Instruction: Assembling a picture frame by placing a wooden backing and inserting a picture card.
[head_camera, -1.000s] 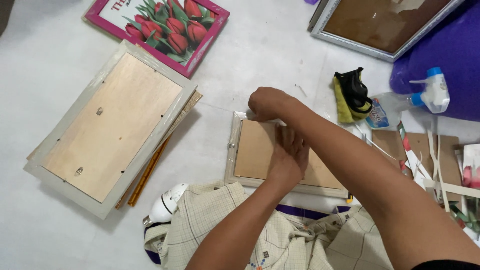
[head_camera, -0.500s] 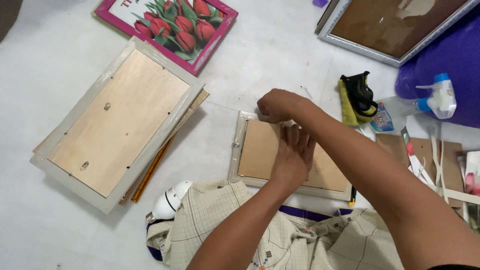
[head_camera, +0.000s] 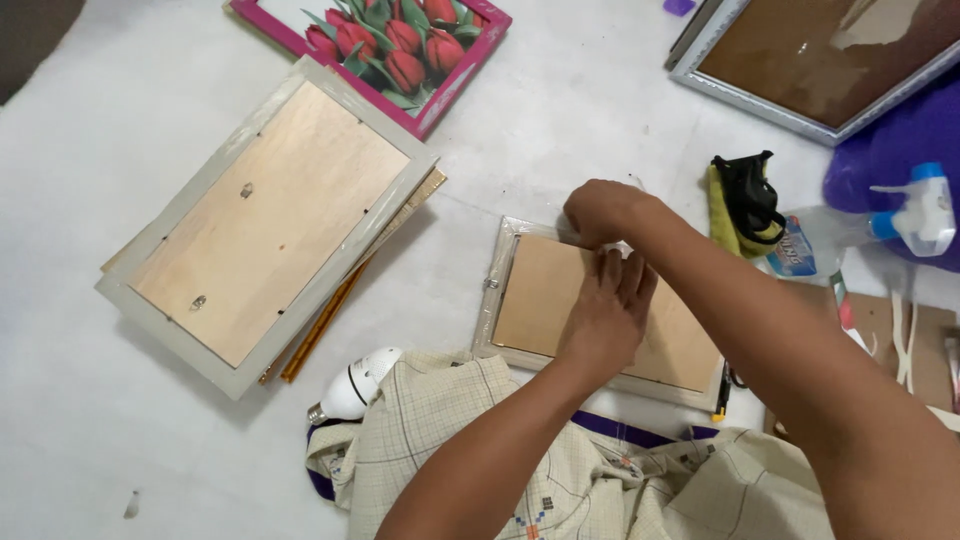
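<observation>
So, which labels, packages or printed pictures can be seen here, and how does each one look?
Spray bottle: lying at the right, clear body, white and blue trigger head, blue and red label.
Tulip picture: top centre, pink frame, red flowers, green leaves.
No screens or signs in view.

Bare white floor (head_camera: 520, 150) opens above my hands at upper centre. The large face-down frame (head_camera: 265, 220) blocks my way at left, the spray bottle (head_camera: 880, 220) and black-and-yellow bundle (head_camera: 745, 205) crowd me at right, and the white bulb (head_camera: 355, 385) lies lower left.
</observation>
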